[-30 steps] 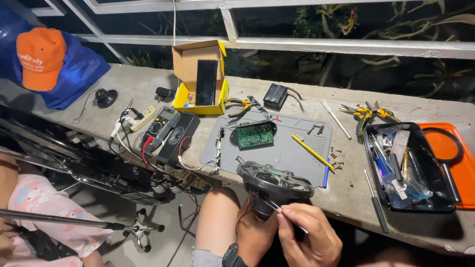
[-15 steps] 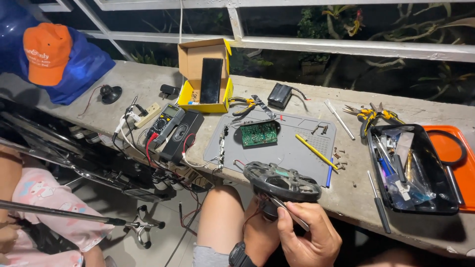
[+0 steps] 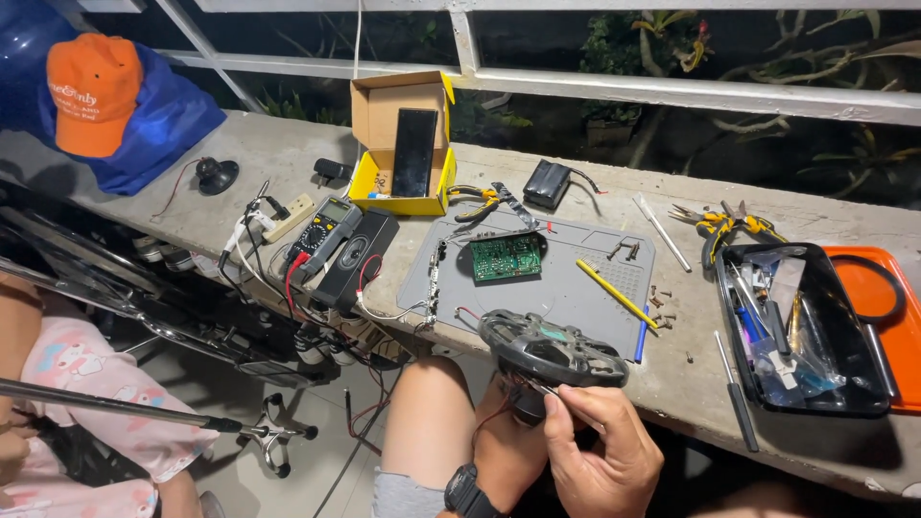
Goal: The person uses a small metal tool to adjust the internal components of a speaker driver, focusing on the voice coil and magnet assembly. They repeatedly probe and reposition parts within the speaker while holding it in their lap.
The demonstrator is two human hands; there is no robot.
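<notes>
My left hand (image 3: 504, 451), with a dark wristwatch on the wrist, grips the underside of a round black speaker frame (image 3: 549, 347) held over my knee at the ledge's front edge. My right hand (image 3: 600, 451) pinches a thin wire or tool tip against the part just under the frame's rim. Red wires hang below the speaker. A green circuit board (image 3: 505, 257) lies on the grey work mat (image 3: 576, 283) beyond it, with a yellow pencil (image 3: 614, 294) to its right.
On the concrete ledge: an open yellow cardboard box (image 3: 389, 197) holding a dark phone, a multimeter (image 3: 324, 225), a black tool tray (image 3: 801, 331), an orange lid (image 3: 878, 307), pliers (image 3: 724, 225), loose screws. An orange cap (image 3: 93, 91) rests on blue cloth. A person in pink (image 3: 77, 384) sits at the left.
The view has shifted slightly. My hands and the speaker frame stay together at the ledge's edge, with the right fingers still working under the rim.
</notes>
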